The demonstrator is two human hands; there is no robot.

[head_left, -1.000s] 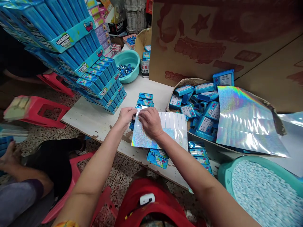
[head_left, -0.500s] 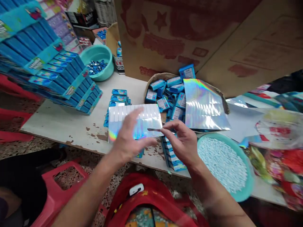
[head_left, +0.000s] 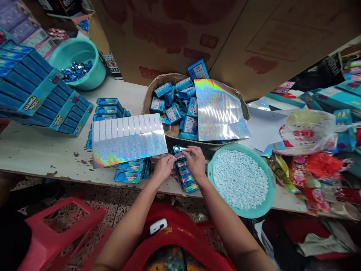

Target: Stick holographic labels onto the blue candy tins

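Observation:
A short row of small blue candy boxes [head_left: 184, 175] stands at the table's front edge, several topped with shiny holographic strips. Over the row's far end, my right hand [head_left: 195, 162] pinches a small holographic sticker strip [head_left: 179, 154], partly hidden by the fingers. My left hand [head_left: 164, 168] is closed, its fingertips together at the strip's left end. Left of my hands, a holographic sticker sheet [head_left: 129, 145] with a row of peeled white slots lies across other blue boxes [head_left: 128, 177]. A second holographic sheet [head_left: 221, 113] rests on a cardboard tray [head_left: 148, 94] of loose blue boxes.
To the right, a turquoise basin [head_left: 270, 195] holds many pale tablets. Another turquoise basin [head_left: 97, 69] with blue shiny pieces stands back left, near stacked display boxes [head_left: 42, 94]. A big carton [head_left: 180, 37] rises behind the tray. Plastic bags [head_left: 307, 131] lie at right.
My left hand has left the sticker sheet and moved right, closing beside my right hand. My right hand has brought the strip from the sheet to the row of boxes. The view has shifted right.

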